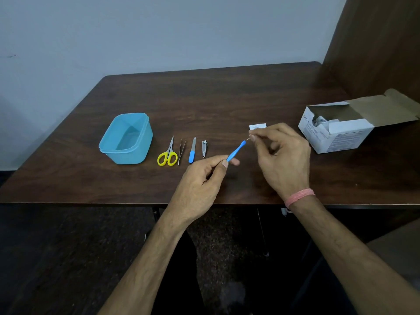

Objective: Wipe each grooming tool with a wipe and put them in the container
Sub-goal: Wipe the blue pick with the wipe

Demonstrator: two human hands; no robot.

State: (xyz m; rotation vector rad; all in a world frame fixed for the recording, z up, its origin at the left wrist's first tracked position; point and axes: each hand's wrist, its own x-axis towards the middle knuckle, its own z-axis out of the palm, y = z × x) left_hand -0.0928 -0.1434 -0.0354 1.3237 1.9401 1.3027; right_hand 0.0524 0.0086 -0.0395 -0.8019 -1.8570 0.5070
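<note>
The left hand (200, 180) pinches the near end of a blue-handled tool (236, 151) between thumb and fingertips, holding it above the counter (227, 98) with its tip slanting up and to the right. The right hand (281, 155) meets that tip, its thumb and forefinger pressed together there; the wipe itself is too small to make out. A small white wrapper (257, 126) lies on the counter just beyond the right hand's fingertips.

Left of the hands, four tools lie in a row: yellow-handled scissors (167, 153), tweezers (181, 150), a blue-handled nail file (192, 151) and a nail clipper (204, 148). Further left, just beside the scissors, stands the blue plastic container (127, 138), open at the top. At the far right sits an open white cardboard box (338, 129) with its flap raised. A pink band (299, 196) circles the right wrist.
</note>
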